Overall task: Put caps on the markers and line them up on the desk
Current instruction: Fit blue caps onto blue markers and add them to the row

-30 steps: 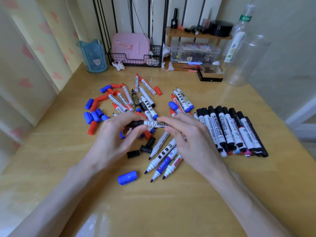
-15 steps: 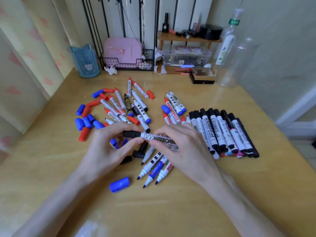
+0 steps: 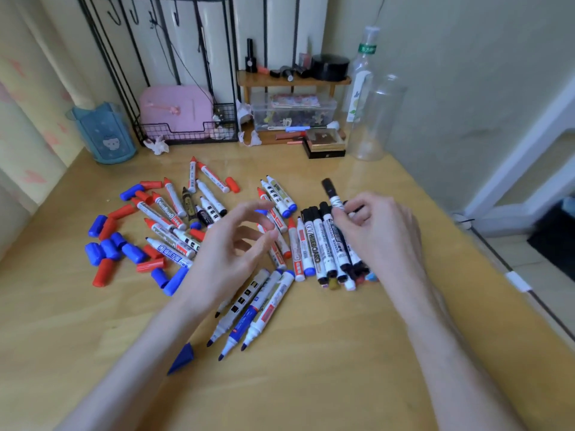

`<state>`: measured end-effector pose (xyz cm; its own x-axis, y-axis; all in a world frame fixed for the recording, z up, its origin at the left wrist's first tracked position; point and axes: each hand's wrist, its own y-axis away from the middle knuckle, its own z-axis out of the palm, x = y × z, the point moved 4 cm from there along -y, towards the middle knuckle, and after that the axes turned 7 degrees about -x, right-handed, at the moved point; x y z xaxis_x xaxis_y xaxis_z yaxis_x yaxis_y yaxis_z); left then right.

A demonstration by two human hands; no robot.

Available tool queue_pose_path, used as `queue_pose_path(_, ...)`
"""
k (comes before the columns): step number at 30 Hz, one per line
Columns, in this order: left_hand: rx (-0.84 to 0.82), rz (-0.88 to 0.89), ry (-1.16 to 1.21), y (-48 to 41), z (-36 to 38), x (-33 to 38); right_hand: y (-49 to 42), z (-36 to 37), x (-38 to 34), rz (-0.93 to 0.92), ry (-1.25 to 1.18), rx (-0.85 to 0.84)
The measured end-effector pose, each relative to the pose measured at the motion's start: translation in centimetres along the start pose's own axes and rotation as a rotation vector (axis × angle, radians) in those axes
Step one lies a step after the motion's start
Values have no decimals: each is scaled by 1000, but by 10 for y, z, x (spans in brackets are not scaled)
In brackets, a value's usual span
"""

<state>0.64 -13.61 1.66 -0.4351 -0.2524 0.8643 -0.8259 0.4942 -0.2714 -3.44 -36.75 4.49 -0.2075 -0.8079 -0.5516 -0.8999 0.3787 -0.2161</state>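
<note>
Head view: we note the right hand point(image 3: 382, 234) pinching the capped black marker point(image 3: 330, 192) just above the lined-up row point(image 3: 323, 247); left hand point(image 3: 230, 253), fingers spread, empty. We judge the marker light, rigid, slick; best held mid-barrel.

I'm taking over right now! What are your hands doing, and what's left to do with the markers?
Left hand: open, holds nothing, above the pile.
Right hand: holds a black-capped marker above the row.
Done: a row of capped black markers lies side by side on the desk.
Left: lay this marker in the row, cap the three bare-tipped markers nearest you, then sort the mixed pile. Loose red and blue caps lie to the left.
</note>
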Motion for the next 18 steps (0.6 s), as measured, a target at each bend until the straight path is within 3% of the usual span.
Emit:
queue_pose_path(7,-38,-3,-36,2,9,1,-6,1,20,136,143,5)
queue_pose_path(18,-27,11,-44,10,-3,-2,-9,1,19,119,136,6)
